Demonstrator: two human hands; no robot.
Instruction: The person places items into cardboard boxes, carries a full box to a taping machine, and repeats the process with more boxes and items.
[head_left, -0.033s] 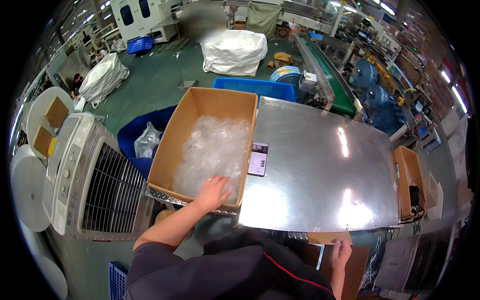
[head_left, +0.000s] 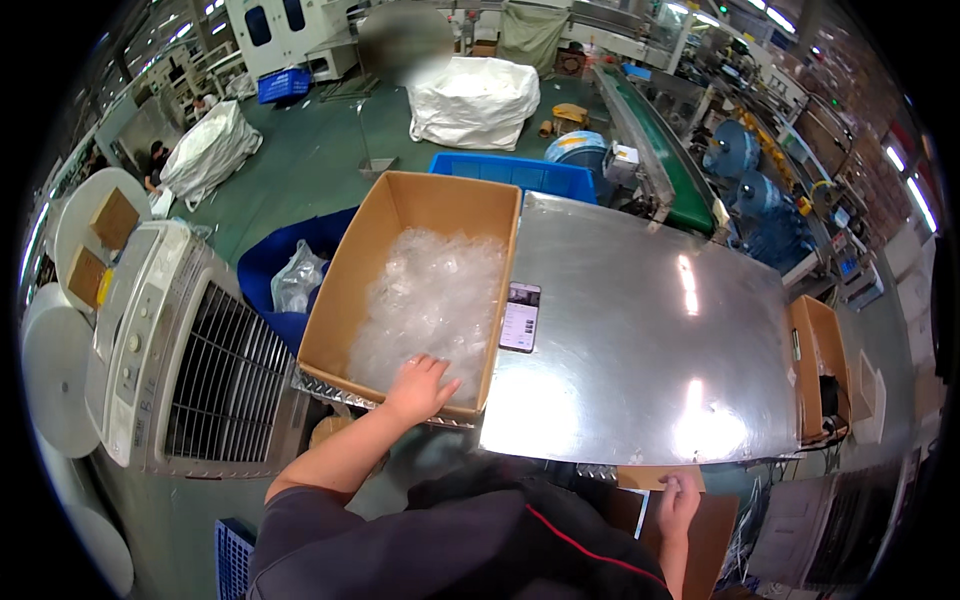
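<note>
My left hand reaches over the near edge of a deep cardboard box. Its fingers are apart and rest on a heap of clear, thin plastic pieces that fills the lower part of the box. The kind of these pieces is too fine to make out. Below the near edge of the metal table, my right hand has its fingers curled in, beside brown cardboard. Whatever it holds, if anything, is hidden.
A phone with a lit screen lies on the table against the box. A blue bin stands behind, a dark blue container and an air cooler to the left. Another cardboard box sits at the table's right end.
The whole view has shifted very slightly. Both hands keep their places, the left on the plastic pieces and the right below the table edge.
</note>
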